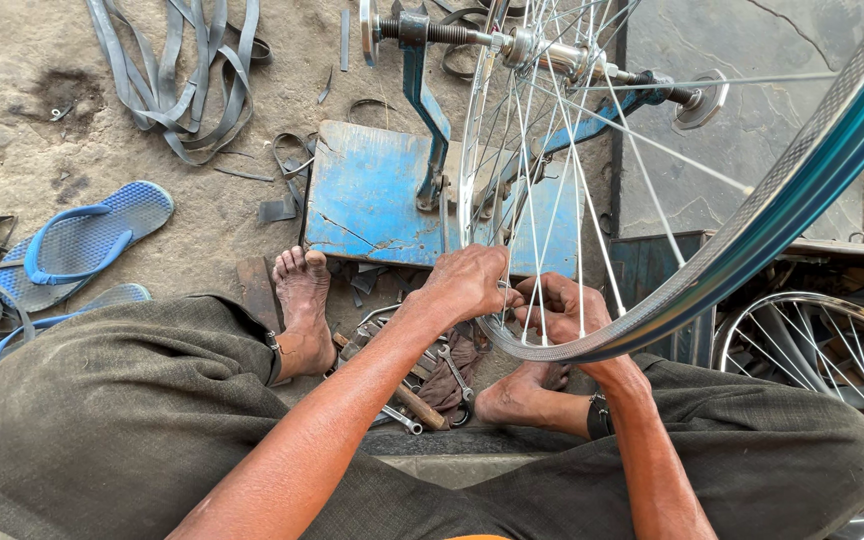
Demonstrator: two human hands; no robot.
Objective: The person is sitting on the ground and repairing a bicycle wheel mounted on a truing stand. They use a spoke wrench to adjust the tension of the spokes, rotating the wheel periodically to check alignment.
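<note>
This was a bike repair workshop on dirt ground. A spoked silver bicycle wheel [592, 170] sat in a blue metal stand [372, 195]. Metal wrenches [432, 385] and grey rubber strips [177, 75] lay around.

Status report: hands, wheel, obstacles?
Left hand and right hand both gripping wheel rim bottom. Wheel on blue stand. Wrenches lie below; nothing blocking.

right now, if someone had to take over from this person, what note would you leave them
Left hand: on the near bottom of the wheel rim, fingers closed at the spokes; any tool in it is hidden.
Right hand: gripping the same rim section from the other side.
The wheel sits upright on its axle in the blue truing stand.
Wrenches lie on the ground between the feet; a second wheel stands to the right.
How many spokes are done cannot be told.
</note>
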